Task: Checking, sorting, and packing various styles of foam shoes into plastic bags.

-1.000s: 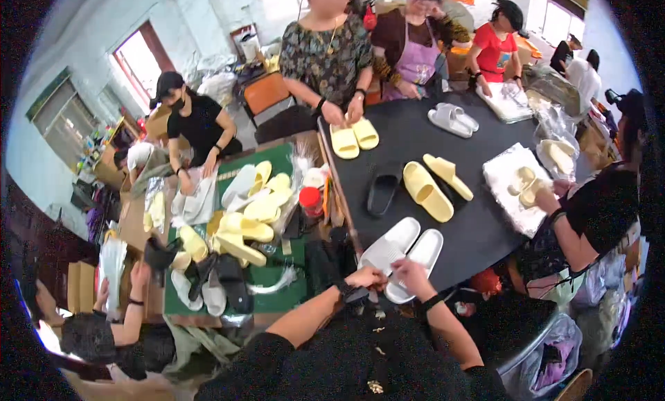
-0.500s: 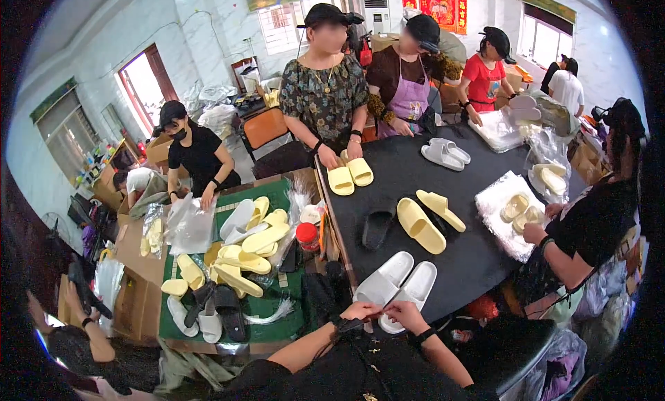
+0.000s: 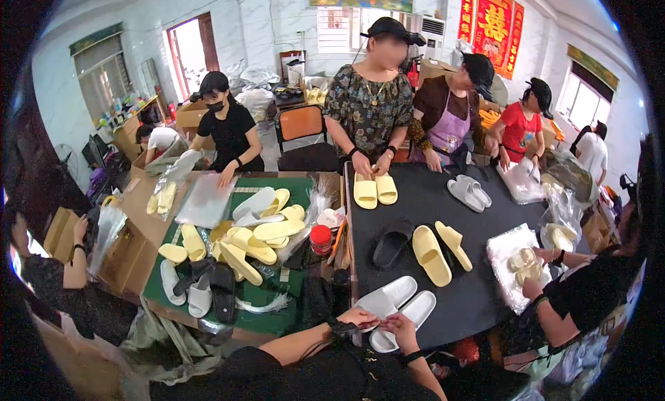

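Note:
My left hand [image 3: 359, 318] and my right hand [image 3: 401, 331] meet at the table's near edge, fingertips pinched close together. Whatever lies between those fingers is too small to make out. Just beyond them rests a pair of light grey slide sandals: the left slide [image 3: 389, 296] is partly covered by my left hand, and the right slide [image 3: 420, 309] is partly behind my right hand. Farther in, two yellow slides [image 3: 432, 257] and a black slide [image 3: 392, 248] stand on the black tabletop [image 3: 478, 290].
On the green mat [image 3: 159, 273] to the left, yellow, grey and black slides are heaped beside a red-lidded jar [image 3: 321, 239] and a bundle of clear ties [image 3: 267, 303]. Co-workers stand around, one handling yellow slides [image 3: 375, 191], another beside plastic bags [image 3: 518, 259] at right.
My view has turned left, so the room appears shifted right. My hands stay pinched together near the grey slides. The person across now has both hands together above the yellow slides.

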### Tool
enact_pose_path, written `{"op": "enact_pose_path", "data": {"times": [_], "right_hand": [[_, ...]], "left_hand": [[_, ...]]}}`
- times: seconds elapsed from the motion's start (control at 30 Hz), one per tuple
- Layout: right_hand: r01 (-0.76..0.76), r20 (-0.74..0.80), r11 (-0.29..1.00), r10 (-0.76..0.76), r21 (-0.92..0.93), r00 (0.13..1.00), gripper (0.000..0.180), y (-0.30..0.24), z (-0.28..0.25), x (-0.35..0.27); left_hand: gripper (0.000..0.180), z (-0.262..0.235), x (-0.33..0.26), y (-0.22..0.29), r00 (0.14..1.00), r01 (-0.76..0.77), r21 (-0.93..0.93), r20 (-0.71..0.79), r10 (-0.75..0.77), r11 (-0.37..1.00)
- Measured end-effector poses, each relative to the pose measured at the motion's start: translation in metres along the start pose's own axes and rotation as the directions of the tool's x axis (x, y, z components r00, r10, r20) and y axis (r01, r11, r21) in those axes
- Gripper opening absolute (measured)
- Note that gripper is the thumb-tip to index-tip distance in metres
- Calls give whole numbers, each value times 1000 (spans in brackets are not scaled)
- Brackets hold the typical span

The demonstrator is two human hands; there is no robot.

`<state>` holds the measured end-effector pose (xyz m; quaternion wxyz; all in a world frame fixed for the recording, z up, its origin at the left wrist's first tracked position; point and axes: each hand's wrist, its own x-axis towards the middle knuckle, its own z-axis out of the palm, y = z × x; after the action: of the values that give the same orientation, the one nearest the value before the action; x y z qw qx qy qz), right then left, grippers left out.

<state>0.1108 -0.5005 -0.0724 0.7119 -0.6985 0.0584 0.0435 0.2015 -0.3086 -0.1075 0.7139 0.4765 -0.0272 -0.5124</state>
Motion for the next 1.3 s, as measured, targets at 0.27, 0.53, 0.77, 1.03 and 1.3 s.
{"op": "enact_pose_path", "data": {"times": [0.27, 0.53, 0.77, 1.03, 1.3], "right_hand": [[-172, -181, 970, 202, 170, 962, 9, -31, 5, -7], [-139, -134, 983, 155, 122, 979, 5, -10, 10, 0], [-163, -38, 987, 163, 18, 986, 8, -11, 25, 5], [-127, -96, 992, 128, 18, 987, 7, -11, 25, 5], [-90, -125, 996, 88, -16, 988, 8, -14, 25, 7]], "left_hand": [[32, -16, 12, -11, 1000, 16, 148, 1, -17, 989], [31, 13, -10, 8, 990, 112, 384, -124, -69, 916], [32, 43, -44, 44, 989, 140, 257, 1, -145, 956], [25, 29, -30, 23, 967, 171, 21, 187, -172, 985], [21, 18, 1, -13, 993, 103, -200, -28, -111, 974]]}}
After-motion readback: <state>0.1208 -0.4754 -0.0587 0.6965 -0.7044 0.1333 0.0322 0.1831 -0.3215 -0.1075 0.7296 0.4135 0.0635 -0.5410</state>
